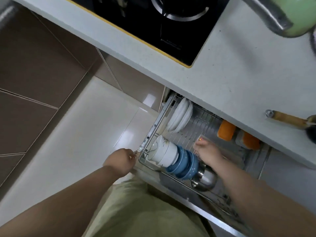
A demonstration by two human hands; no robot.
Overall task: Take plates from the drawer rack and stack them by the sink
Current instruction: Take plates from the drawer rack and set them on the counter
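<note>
The wire drawer rack (154,124) is pulled out from under the counter. A few white plates (180,117) stand on edge at its back left. In front of them lies a sideways stack of white bowls (166,154) and blue bowls (184,165), then steel bowls (204,179). My left hand (121,160) is closed at the rack's front left corner rail. My right hand (207,151) reaches into the rack over the wire floor, fingers apart, holding nothing, right of the bowls and in front of the plates.
The pale countertop (230,71) runs above the drawer, with a black cooktop (153,23), a green pot (297,16) and a wooden-handled utensil (289,119) on it. Orange items (226,130) lie at the rack's back right. Glossy floor tiles (95,127) lie to the left.
</note>
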